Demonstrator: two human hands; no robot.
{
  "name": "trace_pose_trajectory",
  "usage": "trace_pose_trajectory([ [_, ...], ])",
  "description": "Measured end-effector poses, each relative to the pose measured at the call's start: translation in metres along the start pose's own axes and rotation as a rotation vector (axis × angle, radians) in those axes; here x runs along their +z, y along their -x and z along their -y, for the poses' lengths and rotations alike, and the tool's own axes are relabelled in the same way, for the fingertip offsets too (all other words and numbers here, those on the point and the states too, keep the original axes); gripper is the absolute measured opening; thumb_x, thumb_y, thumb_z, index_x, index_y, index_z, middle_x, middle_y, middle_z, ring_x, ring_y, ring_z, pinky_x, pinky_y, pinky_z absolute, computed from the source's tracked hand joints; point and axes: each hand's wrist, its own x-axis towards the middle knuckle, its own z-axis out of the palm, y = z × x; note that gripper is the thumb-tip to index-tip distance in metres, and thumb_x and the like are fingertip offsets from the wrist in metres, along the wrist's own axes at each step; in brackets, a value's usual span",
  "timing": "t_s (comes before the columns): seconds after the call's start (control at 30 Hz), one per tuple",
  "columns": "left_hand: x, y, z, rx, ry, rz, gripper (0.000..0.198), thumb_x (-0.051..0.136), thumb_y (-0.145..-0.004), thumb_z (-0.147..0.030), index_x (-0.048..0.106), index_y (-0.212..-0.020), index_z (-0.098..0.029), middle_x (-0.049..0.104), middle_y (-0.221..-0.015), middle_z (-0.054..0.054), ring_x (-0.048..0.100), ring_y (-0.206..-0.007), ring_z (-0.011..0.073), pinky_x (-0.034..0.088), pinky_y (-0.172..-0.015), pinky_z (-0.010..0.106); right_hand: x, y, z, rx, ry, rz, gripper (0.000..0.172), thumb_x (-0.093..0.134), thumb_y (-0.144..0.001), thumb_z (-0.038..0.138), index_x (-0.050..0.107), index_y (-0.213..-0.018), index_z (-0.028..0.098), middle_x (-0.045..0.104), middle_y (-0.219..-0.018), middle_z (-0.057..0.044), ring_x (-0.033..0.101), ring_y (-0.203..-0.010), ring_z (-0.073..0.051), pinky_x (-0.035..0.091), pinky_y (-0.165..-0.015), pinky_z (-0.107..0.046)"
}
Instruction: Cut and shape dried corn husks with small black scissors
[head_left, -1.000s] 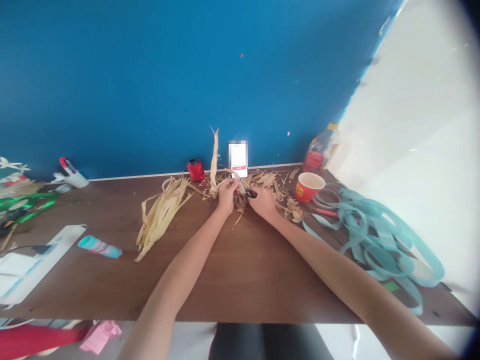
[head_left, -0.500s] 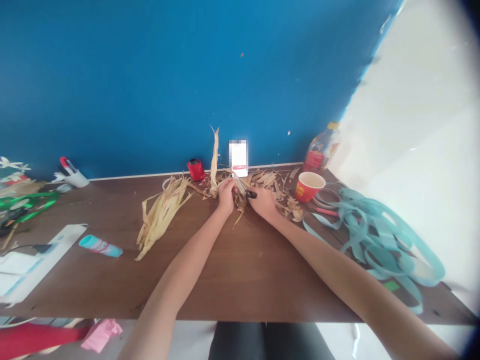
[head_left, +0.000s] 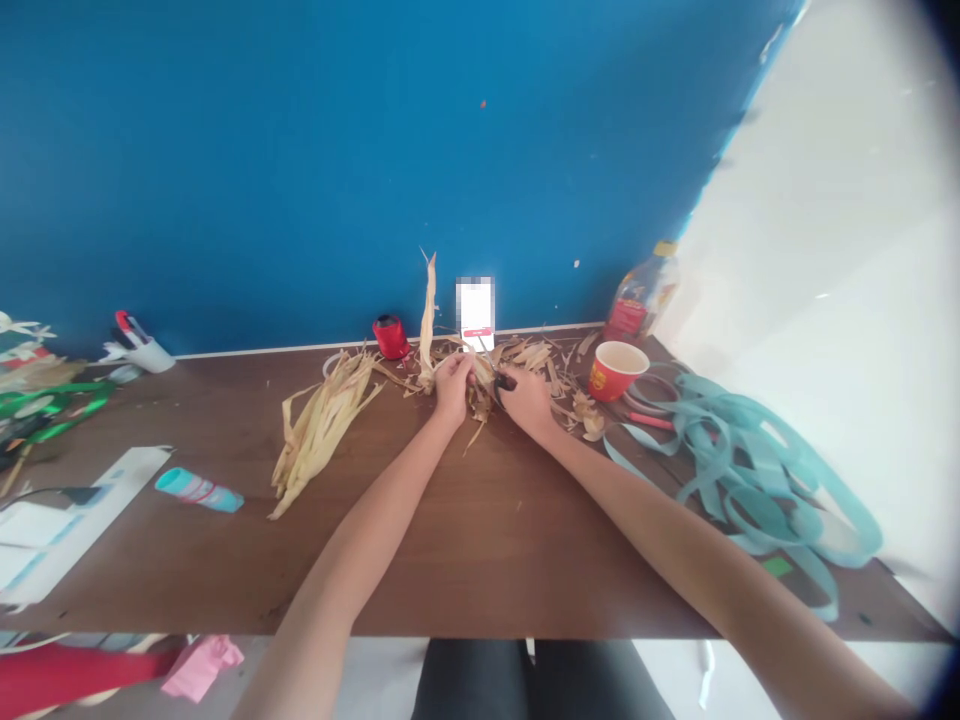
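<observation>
In my right hand (head_left: 529, 402) is a pair of scissors (head_left: 502, 384) with dark handles; its blades point away from me, toward the wall. My left hand (head_left: 452, 388) is pinched closed beside the blades on a pale strip of dry corn husk, largely covered by the fingers. Around both hands lie scattered husk scraps (head_left: 566, 385). One tall husk piece (head_left: 428, 315) stands upright just behind my left hand. Farther left on the table (head_left: 450, 540) rests a bundle of dry corn husks (head_left: 322, 435).
A phone (head_left: 477, 310) leans against the blue wall, near a red object (head_left: 390, 338). On the right are a red paper cup (head_left: 616, 372), a bottle (head_left: 637, 300) and tangled teal ribbon (head_left: 727, 450). A blue tube (head_left: 199, 490) and a white power strip (head_left: 90, 520) lie left.
The scissors have turned in my right hand, with the blades pointing more upward and away from the left fingers. My left hand stays nearly in place.
</observation>
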Motion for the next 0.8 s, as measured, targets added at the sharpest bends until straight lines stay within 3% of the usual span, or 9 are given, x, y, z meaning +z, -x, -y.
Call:
trace_pose_trajectory([
  [0.37, 0.001, -0.001, 0.001, -0.001, -0.083, 0.014, 0.025, 0.076, -0.072, -0.037, 0.063, -0.076, -0.016, 0.047, -0.054, -0.005, 0.042, -0.049, 0.0065, 0.033, -0.051, 0.021, 0.000, -0.002, -0.001, 0.066, -0.098, -0.042, 0.030, 0.058, -0.075, 0.028, 0.072, -0.101, 0.023, 0.073, -0.085, -0.002, 0.065, -0.080, -0.020, 0.046, -0.073, -0.027],
  [0.57, 0.005, 0.005, -0.003, -0.028, -0.079, 0.072, 0.021, 0.071, -0.074, -0.031, 0.058, -0.079, -0.016, 0.061, -0.066, 0.000, 0.050, -0.052, 0.0070, 0.038, -0.053, 0.021, 0.001, -0.002, -0.003, 0.048, -0.131, -0.087, 0.033, 0.056, -0.078, 0.029, 0.070, -0.106, 0.022, 0.074, -0.090, -0.004, 0.066, -0.083, -0.022, 0.048, -0.077, -0.029],
  [0.8, 0.007, 0.009, -0.005, -0.001, -0.111, 0.093, 0.020, 0.072, -0.072, -0.027, 0.056, -0.080, -0.017, 0.063, -0.070, 0.000, 0.055, -0.058, 0.0089, 0.041, -0.055, 0.020, 0.005, -0.004, -0.008, 0.045, -0.179, -0.102, 0.037, 0.056, -0.077, 0.029, 0.067, -0.112, 0.021, 0.074, -0.094, -0.005, 0.067, -0.084, -0.022, 0.050, -0.080, -0.031],
])
